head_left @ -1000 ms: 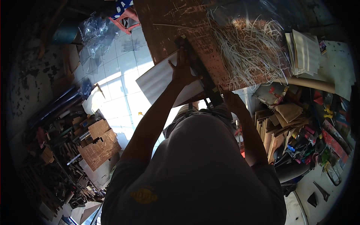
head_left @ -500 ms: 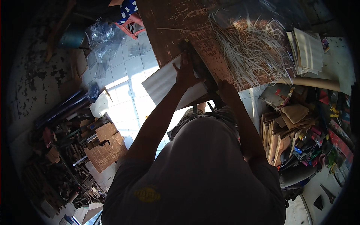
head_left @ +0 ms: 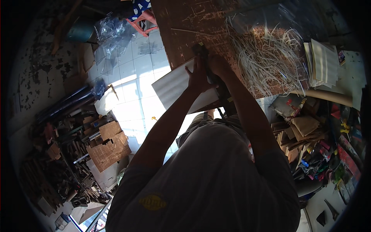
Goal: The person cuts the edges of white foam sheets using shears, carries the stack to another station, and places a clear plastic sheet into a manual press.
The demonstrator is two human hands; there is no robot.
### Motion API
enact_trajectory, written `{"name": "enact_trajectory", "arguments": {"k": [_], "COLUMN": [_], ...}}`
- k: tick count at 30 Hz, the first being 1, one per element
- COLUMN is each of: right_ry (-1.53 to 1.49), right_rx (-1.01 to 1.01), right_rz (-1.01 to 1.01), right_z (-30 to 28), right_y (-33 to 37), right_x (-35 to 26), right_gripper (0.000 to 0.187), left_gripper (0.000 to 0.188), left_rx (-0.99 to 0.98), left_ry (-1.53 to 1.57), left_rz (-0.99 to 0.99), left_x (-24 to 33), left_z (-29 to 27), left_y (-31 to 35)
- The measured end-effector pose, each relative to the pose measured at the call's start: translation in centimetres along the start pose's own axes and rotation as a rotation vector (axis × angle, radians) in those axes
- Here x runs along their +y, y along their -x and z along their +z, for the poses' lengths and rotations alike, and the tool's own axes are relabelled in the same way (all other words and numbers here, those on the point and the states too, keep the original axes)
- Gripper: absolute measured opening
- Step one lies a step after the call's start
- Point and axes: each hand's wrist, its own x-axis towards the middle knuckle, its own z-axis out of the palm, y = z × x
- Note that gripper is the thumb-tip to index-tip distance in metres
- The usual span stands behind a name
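A pale sheet [head_left: 172,86] lies at the near left part of a worn brown worktable [head_left: 181,42], its left corner jutting past the table edge over the floor. My left hand [head_left: 198,79] presses flat on it with fingers spread, the fingertips near a dark straight bar [head_left: 223,92] that runs along the sheet's right side. At the far end of this bar, my right hand [head_left: 218,65] is closed. Whatever it grips is hidden by the hand and shadow. Both forearms reach forward, nearly side by side.
A heap of thin pale strips [head_left: 266,63] covers the table's right side. Beyond it stand several pale sheets [head_left: 322,63] and a long brown tube [head_left: 328,97]. Scrap boards [head_left: 110,147] pile up at left. A pink stool [head_left: 143,23] and clear plastic [head_left: 112,33] are at far left.
My right hand has moved away from me along the bar, from its near end to its far end. The left hand stays spread on the sheet. The whole view has shifted slightly.
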Motion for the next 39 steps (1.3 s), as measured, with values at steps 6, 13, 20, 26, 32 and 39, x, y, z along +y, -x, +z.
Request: {"name": "enact_trajectory", "arguments": {"k": [6,13,20,26,32,39], "right_ry": [0.052,-0.070,0.176,0.240,-0.046,-0.252], "right_rx": [-0.053,-0.105,-0.065,0.079,0.055,0.221], "right_rz": [-0.046,0.044,-0.075,-0.057,0.131,0.340], "right_z": [2.9,6.4,4.3,5.4,7.6,6.2], "right_y": [7.8,25.9,25.7,23.8,22.8,22.2], "right_x": [3.5,8.6,8.2,6.6,7.2,6.1], "right_gripper": [0.028,0.028,0.023,0.026,0.025,0.036], "left_gripper": [0.148,0.147,0.153,0.153,0.156,0.154], "left_rx": [0.001,0.059,0.037,0.027,0.012,0.036], "left_ry": [0.048,0.043,0.066,0.105,0.001,0.069], "left_rz": [0.012,0.050,0.038,0.066,0.071,0.079], "left_x": [-0.2,-0.2,-0.5,-0.8,-0.9,-1.2], "left_z": [-0.6,0.2,0.0,0.3,0.2,0.3], "left_y": [0.1,-0.3,0.0,0.1,0.1,0.3]}}
